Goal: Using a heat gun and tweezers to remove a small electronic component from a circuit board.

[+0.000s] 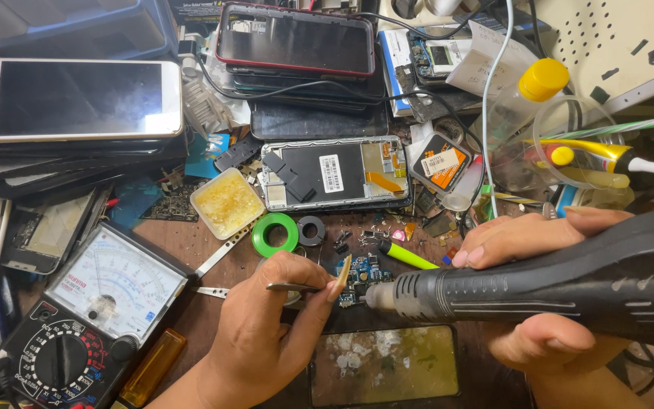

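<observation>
My left hand (263, 326) pinches thin metal tweezers (291, 287) whose tips reach toward a small blue circuit board (362, 271) on the wooden bench. My right hand (527, 291) grips a thick black hot-air tool (569, 284), its metal nozzle (376, 297) pointing left and almost touching the board. The board lies just above a phone with a cracked, blotched screen (384, 365). Part of the board is hidden behind my left fingers.
An opened phone frame (334, 174) lies above the board, next to a tray of yellow paste (227, 203), a green tape ring (275, 234) and a small black ring (311, 230). An analog multimeter (88, 310) sits at left. Stacked phones (77, 98) and glue bottles (584, 155) crowd the back.
</observation>
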